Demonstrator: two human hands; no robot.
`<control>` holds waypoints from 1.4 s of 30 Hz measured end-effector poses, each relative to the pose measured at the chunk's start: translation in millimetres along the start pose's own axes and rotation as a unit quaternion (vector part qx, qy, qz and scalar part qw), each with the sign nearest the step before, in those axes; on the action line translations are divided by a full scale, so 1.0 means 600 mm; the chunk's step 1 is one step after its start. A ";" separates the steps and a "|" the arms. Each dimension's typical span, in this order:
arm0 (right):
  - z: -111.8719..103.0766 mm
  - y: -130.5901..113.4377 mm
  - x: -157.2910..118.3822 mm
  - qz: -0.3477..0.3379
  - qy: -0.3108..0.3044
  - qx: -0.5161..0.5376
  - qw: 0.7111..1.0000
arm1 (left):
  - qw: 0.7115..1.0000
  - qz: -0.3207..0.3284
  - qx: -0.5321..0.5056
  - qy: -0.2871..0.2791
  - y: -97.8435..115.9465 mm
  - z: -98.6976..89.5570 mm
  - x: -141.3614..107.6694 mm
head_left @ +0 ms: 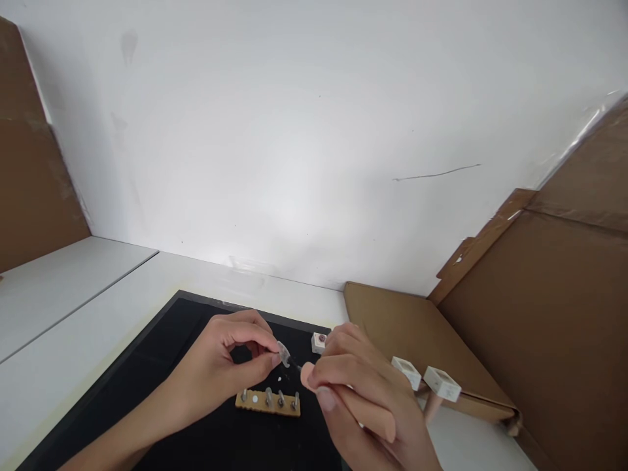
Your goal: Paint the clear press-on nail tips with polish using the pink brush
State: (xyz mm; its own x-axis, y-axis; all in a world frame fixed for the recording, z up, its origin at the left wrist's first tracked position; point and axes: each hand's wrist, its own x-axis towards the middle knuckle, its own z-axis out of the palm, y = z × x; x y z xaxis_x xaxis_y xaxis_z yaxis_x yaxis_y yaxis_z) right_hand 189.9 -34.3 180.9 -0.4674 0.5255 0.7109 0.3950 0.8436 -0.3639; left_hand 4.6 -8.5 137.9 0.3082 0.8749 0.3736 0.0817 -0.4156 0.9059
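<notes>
Between its thumb and index finger, my left hand [240, 350] pinches a small clear curved plastic piece [283, 354]. My right hand [363, 386] is wrapped around the peach-coloured handle of a slim tool [370, 413]. The tool's thin dark tip points at the clear piece; whether they touch I cannot tell. Below both hands lies a tan strip [265, 409] with several small upright metallic or clear pegs in it. A tiny white bit sits on the black mat [235, 438] just above the strip.
A small white block [318, 343] with a reddish centre stands behind my right hand. Further right are two white square-topped pieces [442, 383], one on a peach-coloured stem, beside a flat cardboard box [392, 317]. A white wall [284, 144] and cardboard sides [554, 294] enclose the table.
</notes>
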 end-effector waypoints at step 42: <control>0.002 0.010 -0.007 -0.021 -0.031 0.055 0.998 | 0.986 -0.030 -0.157 -0.050 -0.012 -0.008 0.000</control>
State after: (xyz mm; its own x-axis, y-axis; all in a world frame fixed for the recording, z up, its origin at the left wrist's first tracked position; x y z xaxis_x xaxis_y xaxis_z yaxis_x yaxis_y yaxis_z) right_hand 193.2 -31.5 174.9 -0.5317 0.4925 0.6890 0.2860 0.8701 -0.4014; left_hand -0.3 -4.1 132.1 0.4046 0.8602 0.3104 -0.1904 -0.2528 0.9486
